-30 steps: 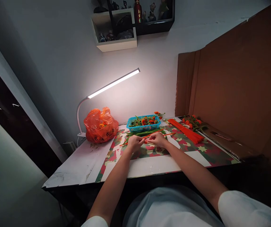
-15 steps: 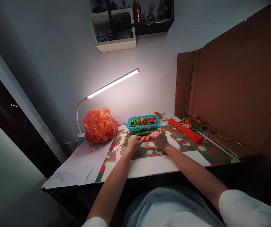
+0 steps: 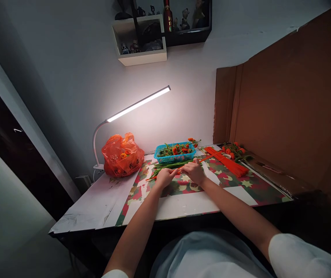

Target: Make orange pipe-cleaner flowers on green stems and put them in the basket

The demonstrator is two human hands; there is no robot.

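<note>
Both hands meet over the middle of the table, fingers pinched close together. My left hand (image 3: 166, 177) and my right hand (image 3: 193, 172) are closed on an orange pipe cleaner (image 3: 208, 156), whose long end sticks out to the upper right past my right hand. The part between the fingertips is small and mostly covered. Just behind the hands lie several green pipe cleaners (image 3: 167, 165). Beyond them stands a blue basket (image 3: 169, 159) with orange flowers (image 3: 179, 148) and green stems. A fanned bundle of orange pipe cleaners (image 3: 230, 164) rests to the right.
An orange plastic bag (image 3: 122, 160) sits at the left beside a lit desk lamp (image 3: 139, 103). More orange flowers (image 3: 235, 150) and a roll of tape (image 3: 227, 156) are at the back right. Cardboard (image 3: 284, 104) borders the right side; a shelf (image 3: 142, 58) hangs above.
The hands stay almost in place, still pinching the orange pipe cleaner. The whole view has shifted down slightly.
</note>
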